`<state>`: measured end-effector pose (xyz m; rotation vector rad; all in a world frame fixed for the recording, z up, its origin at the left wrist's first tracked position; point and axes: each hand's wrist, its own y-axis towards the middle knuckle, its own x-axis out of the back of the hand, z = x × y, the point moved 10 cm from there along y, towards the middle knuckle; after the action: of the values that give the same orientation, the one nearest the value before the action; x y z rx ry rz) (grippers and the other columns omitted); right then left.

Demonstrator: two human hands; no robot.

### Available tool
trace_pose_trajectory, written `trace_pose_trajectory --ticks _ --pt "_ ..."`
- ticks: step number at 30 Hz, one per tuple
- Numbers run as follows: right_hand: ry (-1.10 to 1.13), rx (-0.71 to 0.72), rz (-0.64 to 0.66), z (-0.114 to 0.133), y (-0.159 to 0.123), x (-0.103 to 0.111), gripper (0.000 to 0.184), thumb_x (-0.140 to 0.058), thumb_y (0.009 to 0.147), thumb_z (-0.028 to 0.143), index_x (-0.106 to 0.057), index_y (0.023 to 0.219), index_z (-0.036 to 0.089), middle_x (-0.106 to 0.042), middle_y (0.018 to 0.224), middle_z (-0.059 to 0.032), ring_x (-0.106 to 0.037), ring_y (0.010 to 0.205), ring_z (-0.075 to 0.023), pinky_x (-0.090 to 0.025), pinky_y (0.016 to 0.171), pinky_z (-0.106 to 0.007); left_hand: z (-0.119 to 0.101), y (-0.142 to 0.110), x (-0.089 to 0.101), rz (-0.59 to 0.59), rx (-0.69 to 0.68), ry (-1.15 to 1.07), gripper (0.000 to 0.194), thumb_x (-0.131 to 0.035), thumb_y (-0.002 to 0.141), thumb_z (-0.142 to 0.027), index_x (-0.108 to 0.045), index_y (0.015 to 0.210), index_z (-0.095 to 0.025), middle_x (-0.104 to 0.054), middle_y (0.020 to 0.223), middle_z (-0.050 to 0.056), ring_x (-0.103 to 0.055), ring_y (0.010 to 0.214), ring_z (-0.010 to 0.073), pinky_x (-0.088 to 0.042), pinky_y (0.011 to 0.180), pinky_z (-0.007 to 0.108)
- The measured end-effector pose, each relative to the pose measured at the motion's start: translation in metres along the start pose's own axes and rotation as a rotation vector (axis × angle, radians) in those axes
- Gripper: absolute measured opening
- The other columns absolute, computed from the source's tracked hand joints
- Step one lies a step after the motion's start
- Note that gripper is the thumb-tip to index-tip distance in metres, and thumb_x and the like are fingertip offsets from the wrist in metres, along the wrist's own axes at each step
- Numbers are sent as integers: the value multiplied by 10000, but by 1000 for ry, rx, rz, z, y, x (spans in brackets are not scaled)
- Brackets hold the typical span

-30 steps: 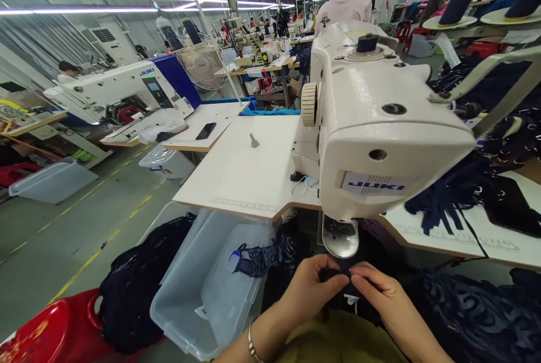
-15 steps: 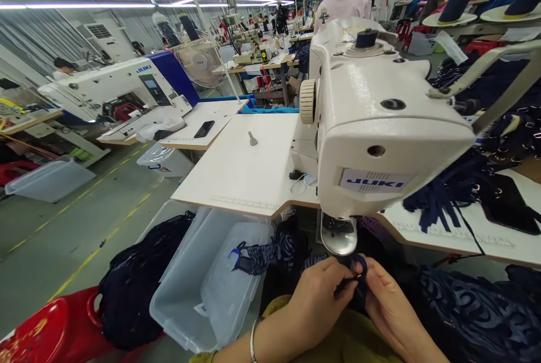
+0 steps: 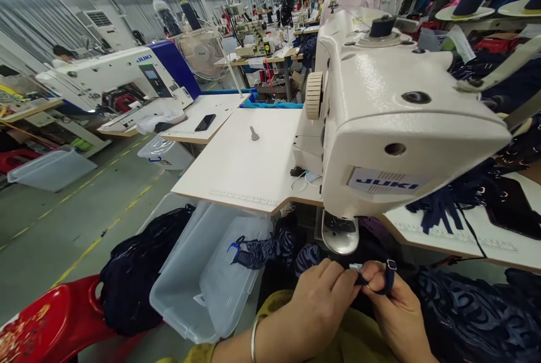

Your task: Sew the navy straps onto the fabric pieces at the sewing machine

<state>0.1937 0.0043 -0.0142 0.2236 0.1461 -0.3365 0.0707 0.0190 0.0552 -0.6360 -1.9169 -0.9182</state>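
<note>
Head view: left hand [image 3: 323, 304] and right hand [image 3: 399, 309] pinch a navy strap [image 3: 389, 278] near the sewing machine [image 3: 414, 132]; fingertips close together and the strap untwisted should give better control.

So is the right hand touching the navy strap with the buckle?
Touching: the head view shows the right hand pinching the navy strap below its buckle.
</note>
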Motion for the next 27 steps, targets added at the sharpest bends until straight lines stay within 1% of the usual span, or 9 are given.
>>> trace_pose_trajectory --ticks 6,10,12,16,19,21,23,25,27 --pt "-66 56 39 13 4 -4 127 -710 785 162 -661 704 247 -640 768 -12 -629 697 -162 -554 576 -229 2 1 0 20 5 -49 173 -417 1005 -218 -518 1139 -174 -627 939 35 -583 774 173 -481 669 291" --pt "-157 12 80 18 9 -5 118 -716 776 193 -677 680 250 -663 751 -6 -645 665 -163 -564 602 -230 8 4 2 -10 37 -150 139 -449 990 -202 -569 1059 -188 -635 907 24 -591 772 164 -482 669 270" --pt "-213 -57 131 19 13 -6 103 -730 765 246 -680 674 244 -668 733 -7 -650 680 -172 -565 631 -232 14 7 6 -19 91 -220 104 -507 968 -217 -607 966 -188 -636 846 13 -596 736 149 -481 644 241" --pt "-284 -285 249 9 24 -12 141 -695 790 365 -684 767 227 -675 748 -10 -643 690 -173 -543 622 -221 25 18 11 59 188 -361 43 -657 884 -220 -640 853 -196 -627 810 -13 -610 724 116 -484 641 183" --pt "-313 -341 207 7 38 -16 220 -663 803 435 -667 853 222 -660 768 -8 -609 705 -172 -512 629 -235 34 31 25 31 202 -270 87 -644 896 -264 -622 928 -187 -626 895 12 -611 790 145 -506 682 223" --pt "-356 -309 124 9 48 -17 258 -656 796 461 -653 884 219 -642 787 -8 -582 733 -174 -489 674 -255 38 38 37 -48 160 -105 143 -557 949 -292 -600 1005 -167 -624 940 46 -604 844 178 -515 722 276" --pt "-385 -264 59 10 55 -20 286 -652 788 484 -641 889 216 -603 768 0 -547 719 -167 -465 689 -265 38 40 47 -153 73 55 187 -477 987 -285 -587 1063 -154 -635 996 73 -594 916 206 -498 805 334" --pt "-390 -232 30 9 59 -24 307 -638 794 504 -621 899 217 -533 704 23 -497 664 -153 -440 653 -264 29 36 48 -214 -68 149 220 -413 1009 -228 -581 1129 -152 -648 1069 79 -584 977 206 -451 884 361" --pt "-377 -231 4 5 61 -24 305 -637 799 505 -581 909 227 -456 652 53 -450 614 -141 -416 610 -257 18 28 43 -216 -203 178 265 -373 1013 -163 -569 1191 -149 -653 1129 67 -580 1017 180 -412 918 347"
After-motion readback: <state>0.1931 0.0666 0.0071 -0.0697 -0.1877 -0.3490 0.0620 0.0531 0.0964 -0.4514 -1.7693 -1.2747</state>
